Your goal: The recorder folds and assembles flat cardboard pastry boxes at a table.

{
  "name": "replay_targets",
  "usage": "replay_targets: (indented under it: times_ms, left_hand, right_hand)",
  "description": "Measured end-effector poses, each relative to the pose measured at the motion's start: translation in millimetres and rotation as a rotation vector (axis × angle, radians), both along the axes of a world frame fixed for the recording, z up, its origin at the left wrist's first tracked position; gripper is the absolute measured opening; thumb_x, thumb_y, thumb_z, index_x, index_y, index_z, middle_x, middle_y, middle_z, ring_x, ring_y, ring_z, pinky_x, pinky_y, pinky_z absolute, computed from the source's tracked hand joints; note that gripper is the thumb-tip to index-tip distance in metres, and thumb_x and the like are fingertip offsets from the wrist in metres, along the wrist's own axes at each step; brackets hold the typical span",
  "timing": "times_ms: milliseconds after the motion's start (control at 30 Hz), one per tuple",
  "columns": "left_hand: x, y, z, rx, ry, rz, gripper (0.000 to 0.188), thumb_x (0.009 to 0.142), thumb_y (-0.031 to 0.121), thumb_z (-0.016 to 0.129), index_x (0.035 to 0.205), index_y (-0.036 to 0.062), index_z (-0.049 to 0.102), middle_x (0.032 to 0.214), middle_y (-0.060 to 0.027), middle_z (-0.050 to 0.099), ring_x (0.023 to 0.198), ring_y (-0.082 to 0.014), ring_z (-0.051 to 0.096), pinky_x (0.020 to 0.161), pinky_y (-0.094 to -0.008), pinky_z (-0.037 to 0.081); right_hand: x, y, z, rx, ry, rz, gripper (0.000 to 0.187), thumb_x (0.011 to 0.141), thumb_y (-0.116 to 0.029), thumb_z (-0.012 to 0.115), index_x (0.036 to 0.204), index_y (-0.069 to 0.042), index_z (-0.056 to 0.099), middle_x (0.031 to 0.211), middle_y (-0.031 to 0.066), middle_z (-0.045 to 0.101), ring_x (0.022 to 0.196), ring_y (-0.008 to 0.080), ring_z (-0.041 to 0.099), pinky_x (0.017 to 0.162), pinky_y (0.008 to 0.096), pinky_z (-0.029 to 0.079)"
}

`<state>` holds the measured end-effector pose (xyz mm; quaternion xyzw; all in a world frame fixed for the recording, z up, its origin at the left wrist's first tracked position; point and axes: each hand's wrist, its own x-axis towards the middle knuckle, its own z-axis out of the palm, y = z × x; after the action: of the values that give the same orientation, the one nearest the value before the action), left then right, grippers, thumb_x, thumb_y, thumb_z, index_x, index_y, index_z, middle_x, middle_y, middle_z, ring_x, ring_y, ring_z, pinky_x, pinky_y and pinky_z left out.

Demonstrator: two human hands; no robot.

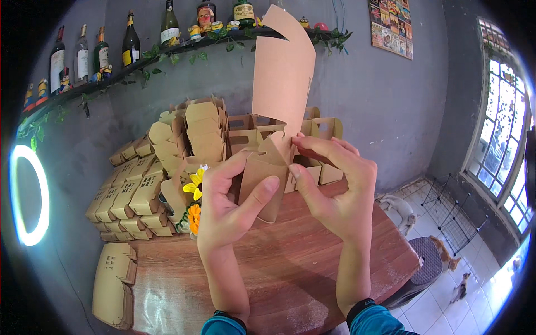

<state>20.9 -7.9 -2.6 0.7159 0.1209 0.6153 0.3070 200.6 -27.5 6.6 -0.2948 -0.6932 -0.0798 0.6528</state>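
Observation:
A brown cardboard box blank (282,84), partly folded, is held up over the table between my two hands. Its lower part is bent into a pointed, pocket-like shape, while a long curved flap with notched edges rises above. My left hand (226,201) grips the folded lower part, thumb on the near face and fingers mostly hidden behind. At the right edge, the thumb and forefinger of my right hand (338,181) pinch the cardboard near a fold. How the panels join under my fingers is hard to make out.
Beneath is a wooden table (296,273). Flat-stacked brown boxes (125,192) fill its back left, beside taller nested cartons (204,125) and handled carriers (243,137). Yellow and orange flowers (194,215) stand near my left wrist. A stool (424,262) and cats (399,209) are at right.

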Motion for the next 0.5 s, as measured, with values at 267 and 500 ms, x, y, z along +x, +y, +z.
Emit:
replay_targets:
  times_ms: [267,500]
  left_hand:
    - [2.8,-10.9,1.3,0.023,0.108,0.133,0.025,0.086,0.004,0.072,0.109,-0.0046,0.066,0.087,-0.0028,0.068,0.08,-0.0055,0.058,0.07,-0.0219,0.048]
    - [-0.3,-6.9,-1.0,0.087,0.15,0.167,0.032,0.083,0.002,0.073,0.113,-0.0077,0.065,0.093,-0.0088,0.071,0.085,-0.0108,0.064,0.075,-0.0251,0.051]
  right_hand:
    - [8.0,-7.1,1.1,0.027,-0.089,-0.168,0.032,0.072,-0.007,0.081,0.103,-0.007,0.074,0.098,0.0057,0.076,0.093,0.021,0.074,0.105,0.0461,0.039]
    - [13.0,-9.4,0.3,-0.019,-0.083,-0.126,0.034,0.07,-0.01,0.084,0.102,-0.008,0.075,0.096,0.0047,0.076,0.089,0.0205,0.075,0.109,0.0509,0.036]
